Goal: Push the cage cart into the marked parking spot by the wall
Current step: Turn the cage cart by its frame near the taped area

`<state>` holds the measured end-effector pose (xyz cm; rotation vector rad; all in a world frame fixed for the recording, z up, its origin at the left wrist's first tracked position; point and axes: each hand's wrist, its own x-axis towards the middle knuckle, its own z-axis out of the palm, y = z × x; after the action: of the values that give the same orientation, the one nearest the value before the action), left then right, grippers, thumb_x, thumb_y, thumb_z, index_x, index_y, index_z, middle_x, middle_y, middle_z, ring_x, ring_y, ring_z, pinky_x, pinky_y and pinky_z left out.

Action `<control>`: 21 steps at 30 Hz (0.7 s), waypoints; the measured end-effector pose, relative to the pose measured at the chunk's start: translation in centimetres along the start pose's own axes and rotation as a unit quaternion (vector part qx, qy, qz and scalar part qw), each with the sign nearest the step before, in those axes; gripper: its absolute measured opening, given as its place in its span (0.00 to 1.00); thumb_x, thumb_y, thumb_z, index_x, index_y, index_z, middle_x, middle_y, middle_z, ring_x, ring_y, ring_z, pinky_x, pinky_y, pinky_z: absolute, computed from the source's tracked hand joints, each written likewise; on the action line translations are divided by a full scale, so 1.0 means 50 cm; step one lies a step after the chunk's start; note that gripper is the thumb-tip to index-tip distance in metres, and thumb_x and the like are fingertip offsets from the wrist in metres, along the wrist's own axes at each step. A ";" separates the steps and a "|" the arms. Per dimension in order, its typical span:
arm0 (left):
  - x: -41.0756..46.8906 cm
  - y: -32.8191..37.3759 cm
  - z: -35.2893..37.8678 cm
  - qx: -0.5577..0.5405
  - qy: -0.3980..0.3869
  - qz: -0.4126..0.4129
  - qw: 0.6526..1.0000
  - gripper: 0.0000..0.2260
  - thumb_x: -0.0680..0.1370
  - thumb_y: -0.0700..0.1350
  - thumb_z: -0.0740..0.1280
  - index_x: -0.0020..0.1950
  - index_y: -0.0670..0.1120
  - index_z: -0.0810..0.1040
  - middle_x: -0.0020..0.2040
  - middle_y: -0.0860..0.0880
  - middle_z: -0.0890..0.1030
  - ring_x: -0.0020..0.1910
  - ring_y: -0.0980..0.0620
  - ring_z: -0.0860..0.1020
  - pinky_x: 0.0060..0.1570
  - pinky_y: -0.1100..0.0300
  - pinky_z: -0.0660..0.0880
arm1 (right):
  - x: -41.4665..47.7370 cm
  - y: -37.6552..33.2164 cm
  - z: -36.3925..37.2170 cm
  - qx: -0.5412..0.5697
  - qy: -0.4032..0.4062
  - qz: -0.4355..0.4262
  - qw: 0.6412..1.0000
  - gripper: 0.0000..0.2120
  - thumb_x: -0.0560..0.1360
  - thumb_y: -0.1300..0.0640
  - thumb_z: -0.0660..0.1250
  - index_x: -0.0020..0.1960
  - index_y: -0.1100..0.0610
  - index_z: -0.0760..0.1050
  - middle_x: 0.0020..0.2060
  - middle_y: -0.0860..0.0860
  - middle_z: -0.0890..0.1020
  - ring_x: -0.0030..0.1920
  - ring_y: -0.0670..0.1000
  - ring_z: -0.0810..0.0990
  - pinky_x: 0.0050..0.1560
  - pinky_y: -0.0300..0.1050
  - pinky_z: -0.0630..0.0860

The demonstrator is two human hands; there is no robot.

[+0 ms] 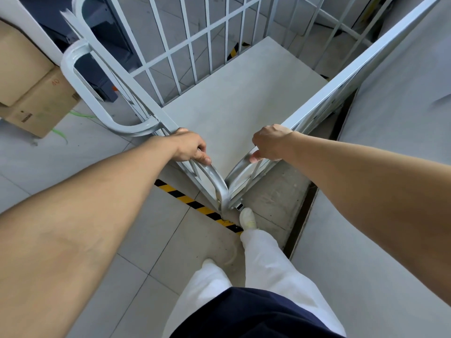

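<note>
The cage cart [185,40] is a grey metal frame with barred sides and a flat grey floor, standing straight ahead of me. My left hand [189,147] is closed over the top rail of its left side panel. My right hand [269,145] grips the curved top rail of the right side panel. The two panels meet at a corner just above my front foot. A yellow-and-black striped floor line [192,203] runs diagonally under that corner. Another bit of striped marking [233,52] shows through the bars at the far end.
A grey wall [390,167] runs close along the cart's right side. Cardboard boxes [31,93] sit on the floor at the left, with green strapping beside them. A dark machine or shelf base [102,57] stands behind the cart's left side. My white-trousered legs [256,264] stand on the tiled floor.
</note>
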<state>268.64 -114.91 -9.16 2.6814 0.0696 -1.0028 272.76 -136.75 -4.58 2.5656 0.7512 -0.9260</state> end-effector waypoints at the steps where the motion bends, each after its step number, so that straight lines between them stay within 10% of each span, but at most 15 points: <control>1: -0.001 0.001 0.000 -0.003 -0.002 -0.002 1.000 0.10 0.69 0.64 0.70 0.35 0.60 0.77 0.56 0.46 0.74 0.64 0.45 0.67 0.64 0.53 0.69 | -0.003 -0.002 0.000 0.007 -0.002 0.005 1.000 0.27 0.77 0.40 0.61 0.60 0.63 0.75 0.48 0.56 0.78 0.45 0.55 0.73 0.44 0.45 0.70; 12: -0.014 0.014 -0.010 0.035 -0.003 0.036 0.999 0.12 0.73 0.64 0.66 0.38 0.57 0.78 0.55 0.48 0.79 0.64 0.47 0.69 0.65 0.55 0.69 | -0.015 -0.031 0.031 0.099 0.038 0.063 0.992 0.23 0.79 0.46 0.62 0.66 0.61 0.73 0.61 0.59 0.78 0.61 0.61 0.77 0.60 0.50 0.75; 21: -0.059 0.040 -0.032 0.058 0.026 0.093 0.994 0.20 0.79 0.54 0.64 0.67 0.44 0.74 0.66 0.43 0.76 0.66 0.42 0.72 0.63 0.54 0.69 | -0.039 -0.088 0.012 0.151 0.074 0.068 0.983 0.21 0.79 0.48 0.61 0.69 0.58 0.71 0.63 0.58 0.77 0.63 0.60 0.76 0.61 0.49 0.74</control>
<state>267.70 -116.24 -5.59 2.7569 -0.2303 -0.9047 268.67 -134.18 -4.22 2.9339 0.4958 -0.8715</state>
